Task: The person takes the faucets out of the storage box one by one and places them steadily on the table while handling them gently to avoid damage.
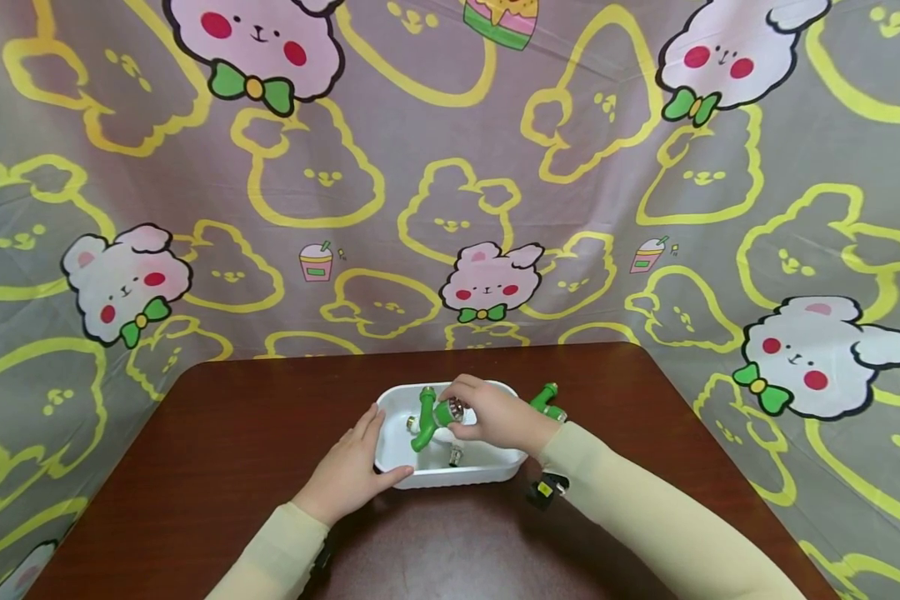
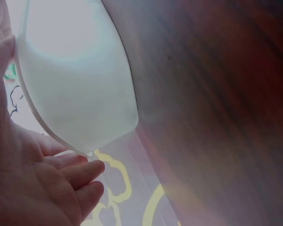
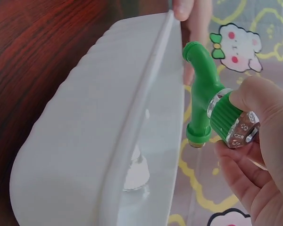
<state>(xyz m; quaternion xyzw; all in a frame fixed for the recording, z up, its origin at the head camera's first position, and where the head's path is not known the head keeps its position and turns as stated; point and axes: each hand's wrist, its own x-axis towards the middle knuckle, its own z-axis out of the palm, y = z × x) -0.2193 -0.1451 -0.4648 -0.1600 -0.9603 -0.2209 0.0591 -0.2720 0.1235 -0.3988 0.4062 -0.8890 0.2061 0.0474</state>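
A green faucet (image 1: 424,422) with a ribbed green knob (image 3: 225,114) and silvery cap hangs over a white plastic tray (image 1: 457,477). My right hand (image 1: 498,414) pinches it by the knob between thumb and fingers; in the right wrist view its body stands beside the tray's rim. At the tray's left end, my left hand (image 1: 352,463) holds the rim, thumb at the front and fingers along the end wall. Inside the tray lies a white piece with a metal end (image 1: 455,455), partly hidden by the green faucet and my right hand.
Another green faucet (image 1: 546,402) lies just beyond the tray's right end, partly behind my right wrist. The brown wooden table (image 1: 217,450) carries everything. A patterned cloth (image 1: 390,250) hangs along its back and sides.
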